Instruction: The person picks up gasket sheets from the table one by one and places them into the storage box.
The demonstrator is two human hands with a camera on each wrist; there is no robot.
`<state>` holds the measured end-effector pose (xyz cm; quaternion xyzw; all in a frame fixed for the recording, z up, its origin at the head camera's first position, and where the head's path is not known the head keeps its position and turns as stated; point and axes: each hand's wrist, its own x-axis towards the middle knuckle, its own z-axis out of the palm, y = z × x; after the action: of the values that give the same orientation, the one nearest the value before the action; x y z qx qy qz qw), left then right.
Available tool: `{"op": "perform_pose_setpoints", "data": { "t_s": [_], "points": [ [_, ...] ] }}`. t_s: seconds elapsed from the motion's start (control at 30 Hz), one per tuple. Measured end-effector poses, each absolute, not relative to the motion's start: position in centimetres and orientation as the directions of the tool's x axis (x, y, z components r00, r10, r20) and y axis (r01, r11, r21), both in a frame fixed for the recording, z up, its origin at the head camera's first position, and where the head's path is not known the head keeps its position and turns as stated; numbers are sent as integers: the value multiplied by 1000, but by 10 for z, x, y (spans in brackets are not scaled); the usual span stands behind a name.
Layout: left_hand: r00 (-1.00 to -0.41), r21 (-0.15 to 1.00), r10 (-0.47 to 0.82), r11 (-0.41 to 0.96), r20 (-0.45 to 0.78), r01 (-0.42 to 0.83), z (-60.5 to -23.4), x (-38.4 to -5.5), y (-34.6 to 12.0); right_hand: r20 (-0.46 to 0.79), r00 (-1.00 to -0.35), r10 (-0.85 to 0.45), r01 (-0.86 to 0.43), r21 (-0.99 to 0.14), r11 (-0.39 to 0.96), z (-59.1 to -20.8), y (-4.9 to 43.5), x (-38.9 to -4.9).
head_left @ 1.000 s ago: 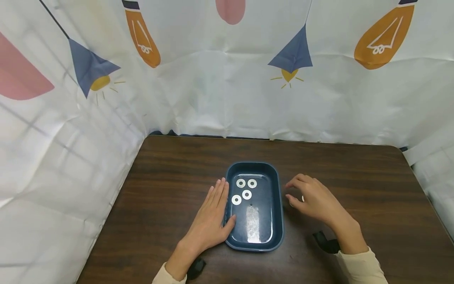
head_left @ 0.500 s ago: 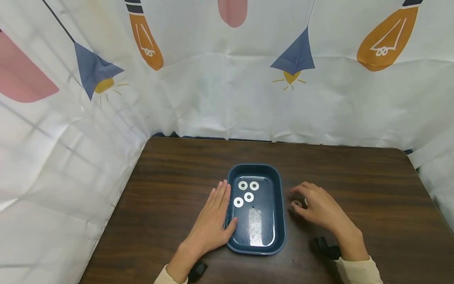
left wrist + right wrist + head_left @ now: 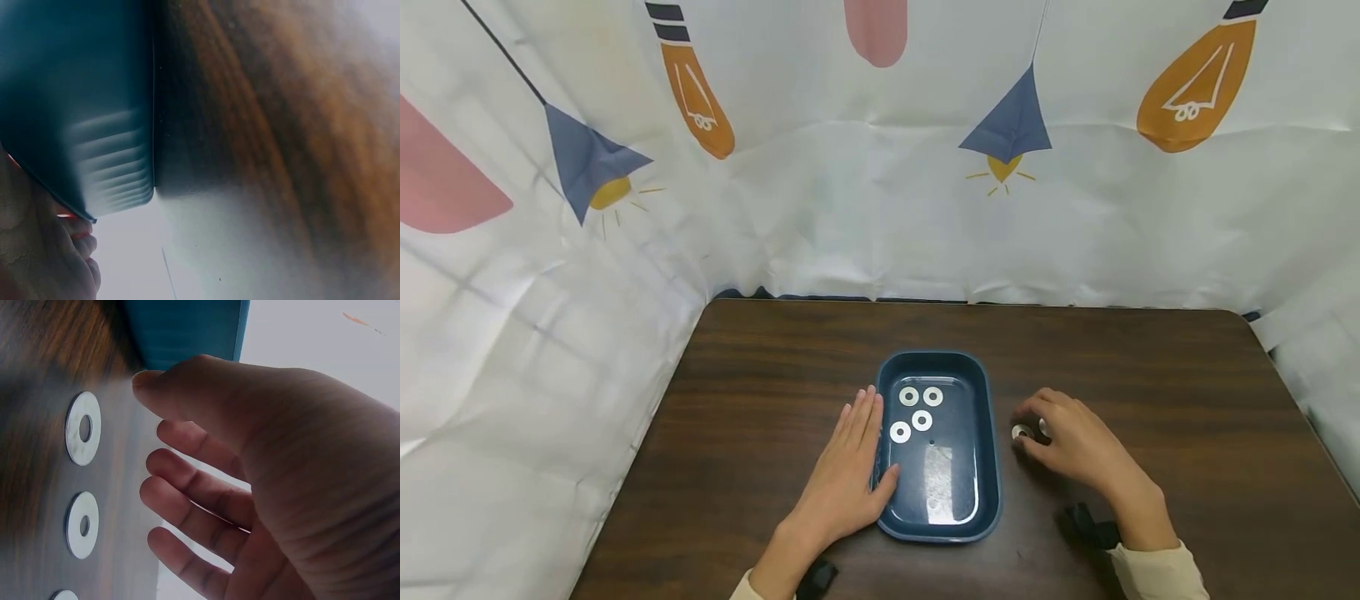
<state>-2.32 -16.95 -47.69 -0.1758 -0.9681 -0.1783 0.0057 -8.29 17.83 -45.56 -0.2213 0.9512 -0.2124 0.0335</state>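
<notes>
My left hand [image 3: 840, 462] lies with straight fingers along the left wall of a dark blue tray [image 3: 949, 533], its thumb over the rim. Flat metal washers [image 3: 902, 397], several of them, rest inside the tray toward the far left. To the tray's right, my right hand [image 3: 1075, 442] hovers low above the table, fingers loosely bent and apart, holding nothing. Beneath it lie more washers; one [image 3: 1017, 431] shows beside the thumb. In the right wrist view, a washer [image 3: 81, 453] and a second washer [image 3: 81, 545] lie flat below the fingertips, with part of a third washer [image 3: 64, 595] at the frame's bottom.
The dark wood table [image 3: 790, 375] extends around the tray. A white curtain [image 3: 880, 225] printed with lamps and bulbs hangs behind its far edge. Black wrist cameras [image 3: 1090, 527] sit under both wrists.
My right hand has drawn slightly away from the tray and toward me, uncovering a washer by the thumb. The left hand and the washers in the tray stay put; the head view shifts a little.
</notes>
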Motion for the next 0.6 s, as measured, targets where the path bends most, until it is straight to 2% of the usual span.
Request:
{"op": "perform_pose_setpoints", "data": {
  "t_s": [0.37, 0.6],
  "points": [
    [-939, 345, 336, 875, 73, 340, -476, -24, -170, -32, -901, -433, -383, -413, 826, -458, 179, -87],
    [-936, 345, 340, 872, 85, 348, -477, -24, -169, -6, -898, -441, -402, -397, 825, -461, 182, -86]
  ]
}}
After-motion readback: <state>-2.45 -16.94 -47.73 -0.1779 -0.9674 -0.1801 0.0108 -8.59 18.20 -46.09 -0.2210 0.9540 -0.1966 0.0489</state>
